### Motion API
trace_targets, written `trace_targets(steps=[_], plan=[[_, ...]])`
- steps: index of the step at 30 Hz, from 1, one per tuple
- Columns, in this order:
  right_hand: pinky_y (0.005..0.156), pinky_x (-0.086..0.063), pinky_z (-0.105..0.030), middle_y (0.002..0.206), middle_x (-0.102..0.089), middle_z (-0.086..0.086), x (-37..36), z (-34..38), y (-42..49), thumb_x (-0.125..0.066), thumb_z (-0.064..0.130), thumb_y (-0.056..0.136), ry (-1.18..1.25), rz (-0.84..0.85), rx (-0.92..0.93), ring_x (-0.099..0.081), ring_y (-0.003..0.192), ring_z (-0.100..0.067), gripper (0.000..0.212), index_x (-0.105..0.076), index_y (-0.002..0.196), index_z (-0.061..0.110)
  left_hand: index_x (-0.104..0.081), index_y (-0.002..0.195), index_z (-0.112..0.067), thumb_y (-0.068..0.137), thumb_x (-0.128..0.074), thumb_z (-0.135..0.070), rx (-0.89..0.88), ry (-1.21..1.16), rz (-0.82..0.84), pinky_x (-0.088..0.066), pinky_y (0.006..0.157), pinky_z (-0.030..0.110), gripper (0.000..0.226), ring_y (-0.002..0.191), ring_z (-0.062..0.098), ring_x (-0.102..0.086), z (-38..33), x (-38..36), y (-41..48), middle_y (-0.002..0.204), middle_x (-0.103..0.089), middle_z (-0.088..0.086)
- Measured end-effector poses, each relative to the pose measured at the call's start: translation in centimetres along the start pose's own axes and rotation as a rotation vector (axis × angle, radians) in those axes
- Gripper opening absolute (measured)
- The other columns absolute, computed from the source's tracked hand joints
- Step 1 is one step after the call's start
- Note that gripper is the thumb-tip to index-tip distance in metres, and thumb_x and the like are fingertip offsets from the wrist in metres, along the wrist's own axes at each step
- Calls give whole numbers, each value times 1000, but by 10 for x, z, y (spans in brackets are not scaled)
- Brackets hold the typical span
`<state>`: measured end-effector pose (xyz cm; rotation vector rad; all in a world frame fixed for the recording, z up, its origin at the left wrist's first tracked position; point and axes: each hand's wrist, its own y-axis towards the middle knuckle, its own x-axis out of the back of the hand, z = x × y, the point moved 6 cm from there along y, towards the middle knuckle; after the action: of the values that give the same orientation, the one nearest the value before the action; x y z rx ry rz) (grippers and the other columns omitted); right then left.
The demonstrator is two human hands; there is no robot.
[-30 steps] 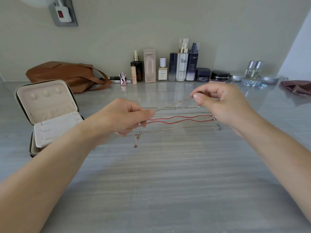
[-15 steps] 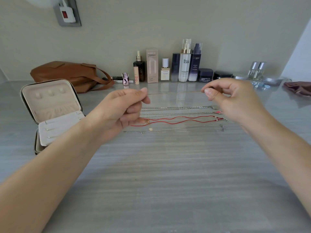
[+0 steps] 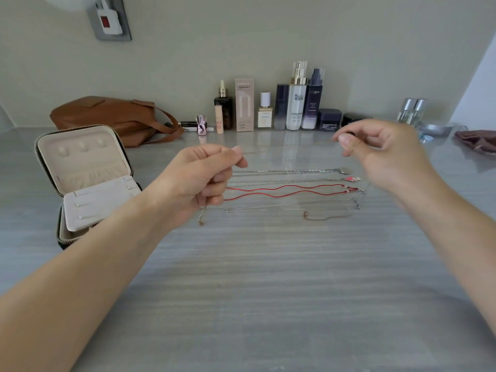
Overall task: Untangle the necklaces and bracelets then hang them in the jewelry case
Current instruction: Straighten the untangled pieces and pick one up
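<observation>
Above the grey table (image 3: 255,277) I hold my two hands raised, well apart from each other. On my left hand (image 3: 198,181) the thumb and forefinger are pressed together, and my right hand (image 3: 381,154) pinches in the same way. Between the two pinches goes a very thin chain (image 3: 257,152); I can see only a faint line of it, so I cannot tell its colour or its clasp. Below my hands, the other pieces lie straight on the table, one beside another: a silver necklace (image 3: 290,171) farthest, a second silver chain (image 3: 290,180), a red cord (image 3: 292,190), then a fine chain (image 3: 281,206) and a short bracelet (image 3: 326,216) nearest. On the left stands the jewelry case (image 3: 86,178), its lid open. Far behind, bottles (image 3: 296,103) stand along the wall, and a brown bag (image 3: 112,116) lies at far left.
</observation>
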<state>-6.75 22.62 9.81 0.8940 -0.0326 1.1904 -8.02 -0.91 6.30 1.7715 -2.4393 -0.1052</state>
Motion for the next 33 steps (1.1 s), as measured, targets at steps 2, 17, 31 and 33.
trace_targets(steps=[2,17,31,33], plan=[[69,-44,-11,67,-61,6,0,2,-1,-57,17,86,23,10,1,-56,61,8,23,-61,72,35,-63,67,-16,81,-56,-29,18,3,9,-30,38,19,21,35,6,-29,4,-1,1,48,-40,-6],[70,-48,-7,64,-72,15,-26,58,13,-52,8,89,108,468,-7,-66,63,0,17,-64,90,20,-63,70,-11,87,-55,-12,56,-67,-91,-37,41,19,19,47,9,-43,23,-2,8,56,-52,-1],[47,-44,-11,58,-70,7,-24,150,50,-58,15,86,93,322,47,-66,57,-6,11,-59,75,19,-44,73,-14,94,-42,-16,67,-214,-18,-28,40,22,21,44,14,-40,10,-12,-4,94,-74,7],[47,-43,-11,57,-69,7,-22,150,51,-58,15,87,93,293,37,-66,55,-5,13,-58,74,20,-42,72,-16,96,-38,-19,67,-214,62,-27,41,21,24,40,13,-35,8,-18,-6,80,-74,6]])
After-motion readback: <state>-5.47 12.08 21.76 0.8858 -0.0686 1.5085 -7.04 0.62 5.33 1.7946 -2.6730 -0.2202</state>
